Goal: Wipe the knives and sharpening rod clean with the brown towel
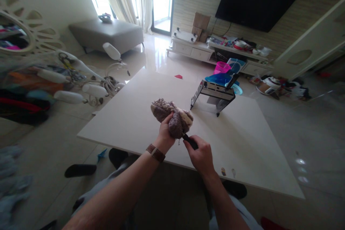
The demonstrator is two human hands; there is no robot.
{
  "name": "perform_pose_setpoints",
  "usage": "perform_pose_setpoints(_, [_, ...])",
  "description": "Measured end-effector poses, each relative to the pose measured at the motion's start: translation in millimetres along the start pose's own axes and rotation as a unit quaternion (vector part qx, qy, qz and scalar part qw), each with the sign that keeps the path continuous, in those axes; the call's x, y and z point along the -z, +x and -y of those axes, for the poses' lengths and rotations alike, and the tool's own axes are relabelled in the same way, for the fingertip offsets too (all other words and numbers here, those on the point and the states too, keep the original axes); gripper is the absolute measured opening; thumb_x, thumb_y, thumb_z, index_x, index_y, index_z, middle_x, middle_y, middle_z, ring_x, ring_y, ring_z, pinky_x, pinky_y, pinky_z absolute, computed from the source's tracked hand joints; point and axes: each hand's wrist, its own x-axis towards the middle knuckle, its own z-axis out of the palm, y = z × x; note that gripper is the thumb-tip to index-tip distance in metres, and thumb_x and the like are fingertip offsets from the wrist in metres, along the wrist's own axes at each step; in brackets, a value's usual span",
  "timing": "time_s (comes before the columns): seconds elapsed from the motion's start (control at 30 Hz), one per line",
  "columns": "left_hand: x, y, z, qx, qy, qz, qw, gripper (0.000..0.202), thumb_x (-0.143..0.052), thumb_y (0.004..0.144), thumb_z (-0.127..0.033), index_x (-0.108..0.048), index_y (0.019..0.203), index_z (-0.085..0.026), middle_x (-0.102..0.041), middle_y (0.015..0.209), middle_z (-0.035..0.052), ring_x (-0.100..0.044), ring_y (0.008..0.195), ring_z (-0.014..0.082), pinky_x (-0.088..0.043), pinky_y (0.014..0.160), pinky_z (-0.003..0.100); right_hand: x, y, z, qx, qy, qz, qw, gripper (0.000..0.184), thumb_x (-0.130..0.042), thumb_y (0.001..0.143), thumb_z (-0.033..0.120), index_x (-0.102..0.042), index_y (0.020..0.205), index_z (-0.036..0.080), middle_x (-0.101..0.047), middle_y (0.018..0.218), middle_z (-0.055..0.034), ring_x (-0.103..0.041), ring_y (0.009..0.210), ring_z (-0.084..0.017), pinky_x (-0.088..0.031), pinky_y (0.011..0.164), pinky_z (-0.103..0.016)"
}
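Observation:
My left hand (165, 133), with a brown strap on its wrist, is closed round a fuzzy mauve-brown and cream bundle (176, 124) that looks knitted. The bundle is held just above the near part of the white table (129, 115). In my right hand (202, 152) is a slim tool with a black handle (191, 142). The tool's front end meets the lower right side of the bundle, and its tip cannot be made out. A loose thread hangs under the bundle close to it.
A metal-framed stand (217, 91) with a black handle is on the table's far right. Two small flat pieces (223, 171) lie near the front edge. Behind the table are a blue bag (215, 78) and a pink basket (222, 67). A lamp with several white shades (94, 90) stands left.

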Motion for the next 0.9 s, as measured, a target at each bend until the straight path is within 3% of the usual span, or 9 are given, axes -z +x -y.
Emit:
perform_pose_setpoints(0.4, [-6.4, -3.4, -2.5, 0.008, -0.007, -0.007, 1.000, 0.033, -0.062, 0.092, -0.034, -0.071, 0.111, -0.008, -0.078, 0.098, 0.0125, -0.074, 0.100, 0.0274, -0.056, 0.102, 0.044, 2.6, 0.8, -1.3, 0.010, 0.010, 0.002, 1.000, 0.016, -0.069, 0.090, 0.035, -0.072, 0.083, 0.021, -0.071, 0.074, -0.0027, -0.063, 0.068, -0.019, -0.044, 0.069, -0.028])
perform_pose_setpoints(0.5, [-8.2, -3.1, -5.3, 0.012, -0.004, 0.013, 1.000, 0.036, -0.058, 0.094, -0.034, -0.070, 0.114, -0.007, -0.077, 0.101, 0.0141, -0.074, 0.103, 0.0287, -0.055, 0.103, 0.046, 2.5, 1.5, -1.5, 0.005, 0.017, 0.004, 1.000, 0.014, -0.068, 0.089, 0.032, -0.072, 0.082, 0.021, -0.070, 0.073, -0.0021, -0.062, 0.067, -0.018, -0.044, 0.067, -0.028])
perform_pose_setpoints(0.67, [-10.9, -2.3, -17.8, 0.013, 0.013, 0.044, 0.999, 0.042, -0.061, 0.091, -0.036, -0.068, 0.122, -0.008, -0.076, 0.110, 0.0168, -0.071, 0.111, 0.0334, -0.055, 0.103, 0.051, 3.0, 1.2, 1.4, 0.001, 0.026, 0.004, 1.000, 0.017, -0.067, 0.089, 0.033, -0.075, 0.081, 0.021, -0.069, 0.069, -0.0018, -0.061, 0.063, -0.017, -0.043, 0.063, -0.027])
perform_pose_setpoints(0.9, [-18.4, -5.6, -39.7, -0.010, 0.028, 0.049, 0.998, 0.043, -0.059, 0.091, -0.037, -0.069, 0.120, -0.007, -0.077, 0.109, 0.0178, -0.071, 0.113, 0.0356, -0.053, 0.106, 0.054, 3.8, -2.7, 0.4, 0.022, 0.018, 0.041, 0.999, 0.025, -0.063, 0.094, 0.039, -0.076, 0.083, 0.021, -0.070, 0.068, -0.0031, -0.060, 0.061, -0.017, -0.040, 0.062, -0.028])
